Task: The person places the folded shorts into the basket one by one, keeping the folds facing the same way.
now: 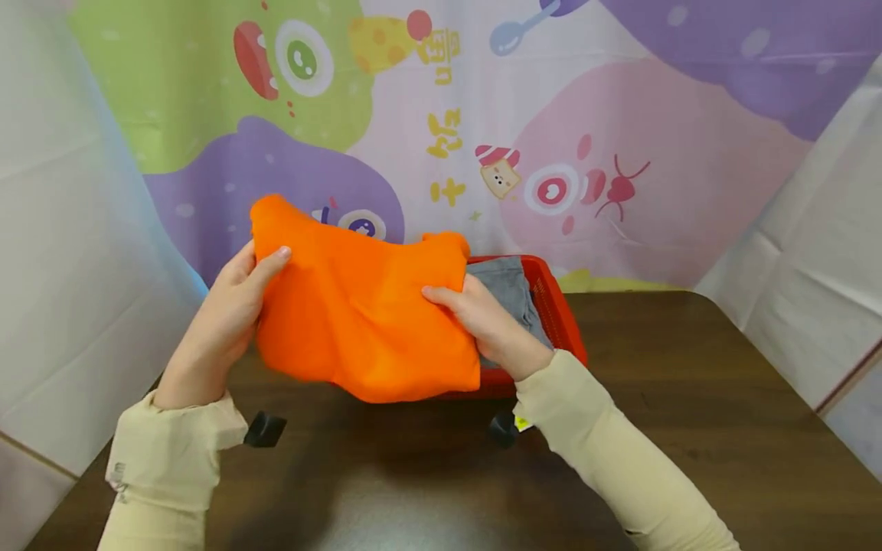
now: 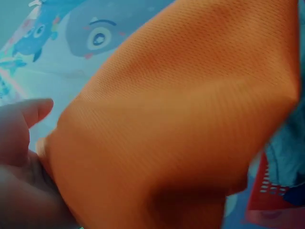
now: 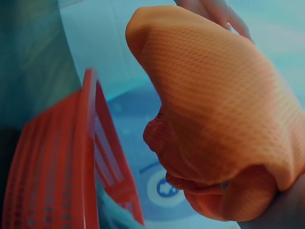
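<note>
A bright orange cloth (image 1: 365,314) with a fine mesh weave, folded and slightly sagging, hangs between my two hands above the table; its exact kind cannot be told. My left hand (image 1: 230,306) holds its left edge, thumb over the front and the other fingers mostly hidden behind. At the opposite edge my right hand (image 1: 489,321) pinches the cloth, thumb on the front face. Behind the cloth stands a red plastic basket (image 1: 568,329), partly covered from view. A grey folded fabric (image 1: 506,287) lies inside it.
The basket sits on a dark brown wooden table (image 1: 675,398) close to a cartoon-printed curtain (image 1: 441,92). White panels (image 1: 62,229) flank both sides. Small black objects (image 1: 265,430) show beside the sleeve cuffs.
</note>
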Motion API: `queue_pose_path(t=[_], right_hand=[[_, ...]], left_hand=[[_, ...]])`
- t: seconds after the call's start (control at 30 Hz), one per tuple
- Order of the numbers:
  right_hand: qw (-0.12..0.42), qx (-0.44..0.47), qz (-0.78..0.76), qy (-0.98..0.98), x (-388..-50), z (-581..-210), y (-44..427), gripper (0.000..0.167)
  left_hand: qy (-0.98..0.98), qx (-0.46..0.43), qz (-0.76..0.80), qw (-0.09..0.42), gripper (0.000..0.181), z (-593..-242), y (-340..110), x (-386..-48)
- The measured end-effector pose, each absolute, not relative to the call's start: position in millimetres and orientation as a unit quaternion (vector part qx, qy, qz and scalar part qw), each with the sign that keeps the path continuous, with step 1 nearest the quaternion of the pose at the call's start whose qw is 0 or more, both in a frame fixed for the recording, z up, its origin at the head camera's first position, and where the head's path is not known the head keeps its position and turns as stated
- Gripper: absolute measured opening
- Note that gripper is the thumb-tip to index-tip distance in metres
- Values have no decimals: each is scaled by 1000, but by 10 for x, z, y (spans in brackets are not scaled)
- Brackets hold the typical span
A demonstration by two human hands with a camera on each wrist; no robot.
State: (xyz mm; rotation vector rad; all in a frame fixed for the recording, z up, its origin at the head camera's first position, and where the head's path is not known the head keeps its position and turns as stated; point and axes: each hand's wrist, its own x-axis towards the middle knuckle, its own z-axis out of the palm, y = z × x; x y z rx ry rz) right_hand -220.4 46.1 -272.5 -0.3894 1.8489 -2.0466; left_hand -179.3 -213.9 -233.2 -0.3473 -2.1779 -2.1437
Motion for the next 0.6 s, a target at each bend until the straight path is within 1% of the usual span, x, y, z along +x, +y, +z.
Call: queue_pose_path(t=[0.17, 0.3, 0.47, 0.57, 0.6], right_hand=[[171, -133, -721, 658, -2293, -2728, 625, 34], [150, -129, -720, 665, -2378, -2718, 740, 32], [108, -126, -716, 678, -2508, -2673, 876, 30], [85, -117, -707, 692, -2588, -2653, 956, 33], [84, -115, -707, 693, -2615, -2649, 986, 34]], left_hand=[[-763, -115, -636, 14, 56, -2376, -2016, -1956], [-782, -112, -613, 2, 64, -2429, -1929, -2087], [-746, -106, -657, -22, 64, -2490, -1835, -2258], [-732, -101, -673, -32, 61, -2528, -1766, -2354], [-732, -99, -673, -35, 61, -2541, -1743, -2387]])
